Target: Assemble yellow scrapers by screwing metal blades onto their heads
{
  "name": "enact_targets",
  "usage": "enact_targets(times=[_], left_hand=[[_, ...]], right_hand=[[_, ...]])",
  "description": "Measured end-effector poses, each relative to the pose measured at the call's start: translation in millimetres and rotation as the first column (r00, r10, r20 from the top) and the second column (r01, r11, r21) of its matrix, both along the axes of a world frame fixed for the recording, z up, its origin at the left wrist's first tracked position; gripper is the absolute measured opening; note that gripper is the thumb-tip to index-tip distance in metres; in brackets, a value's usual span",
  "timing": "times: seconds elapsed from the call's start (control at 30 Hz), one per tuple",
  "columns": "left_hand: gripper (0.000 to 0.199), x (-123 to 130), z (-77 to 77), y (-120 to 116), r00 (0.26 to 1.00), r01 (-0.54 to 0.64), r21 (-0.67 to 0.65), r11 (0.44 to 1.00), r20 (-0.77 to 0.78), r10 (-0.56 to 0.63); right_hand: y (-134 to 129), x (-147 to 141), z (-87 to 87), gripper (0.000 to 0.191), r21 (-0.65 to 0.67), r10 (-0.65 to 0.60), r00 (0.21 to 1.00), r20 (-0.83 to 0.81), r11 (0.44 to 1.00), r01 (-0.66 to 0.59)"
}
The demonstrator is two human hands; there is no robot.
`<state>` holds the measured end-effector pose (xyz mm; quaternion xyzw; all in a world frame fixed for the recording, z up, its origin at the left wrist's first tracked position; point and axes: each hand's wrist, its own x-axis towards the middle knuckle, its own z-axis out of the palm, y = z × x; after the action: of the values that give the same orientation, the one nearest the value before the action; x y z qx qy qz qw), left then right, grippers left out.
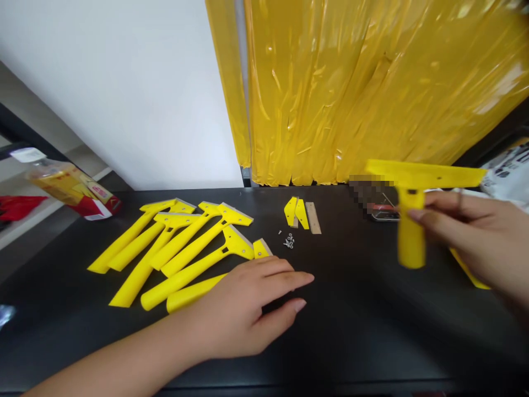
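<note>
My right hand grips a yellow scraper handle at the right, raised above the black tabletop, its wide head turned up and slightly blurred. Over the nearest of several yellow scrapers rests my left hand, fingers apart and nothing between them; it partly covers that scraper. These scrapers lie in a slanting row on the left, heads pointing away. At the middle are two small yellow plates, a narrow tan-grey strip and a little heap of screws and nuts.
A bottle with a red and yellow label leans at the far left. Yellow plastic film hangs behind the black table, beside a white panel. Another yellow piece lies beneath my right hand. White bags stand at the far right.
</note>
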<state>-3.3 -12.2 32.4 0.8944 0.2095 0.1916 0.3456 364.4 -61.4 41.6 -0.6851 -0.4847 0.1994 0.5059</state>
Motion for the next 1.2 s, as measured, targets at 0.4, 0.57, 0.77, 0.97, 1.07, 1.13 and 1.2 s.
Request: enact_targets(times=[0.4,0.57,0.77,0.97,1.07,1.13,1.2], left_hand=[[0.045,5,-11.9,3,0.825,0.025,-0.869,0.494,0.297,0.481],[0.046,6,-4.7,10,0.700,-0.047,-0.915,0.401,0.256,0.666],[0.065,6,-0.8,19,0.794,0.008,-0.974,0.228,0.145,0.590],[0.043,9,-0.2,15,0.745,0.075,-0.975,0.211,0.195,0.638],[0.038,8,1.6,12,0.755,0.094,-0.972,0.213,0.209,0.621],[0.036,7,2.3,11,0.772,0.084,-0.974,0.210,0.197,0.604],[0.031,6,2.8,9,0.798,0.064,-0.978,0.196,0.168,0.578]], right_hand=[[11,-159,-30.1,0.046,-0.107,0.341,0.308,-0.888,0.499,-0.860],[28,-130,-43.3,0.059,-0.135,0.529,0.625,-0.574,0.692,-0.709],[67,-79,-44.1,0.042,-0.050,0.430,0.893,0.135,0.903,-0.427],[75,-71,-60.6,0.053,-0.258,0.517,0.739,0.432,0.856,-0.448],[74,-75,-65.7,0.061,-0.329,0.534,0.676,0.508,0.845,-0.421],[73,-75,-61.8,0.060,-0.354,0.546,0.649,0.529,0.837,-0.416],[71,-73,-53.0,0.056,-0.368,0.555,0.637,0.534,0.831,-0.416]])
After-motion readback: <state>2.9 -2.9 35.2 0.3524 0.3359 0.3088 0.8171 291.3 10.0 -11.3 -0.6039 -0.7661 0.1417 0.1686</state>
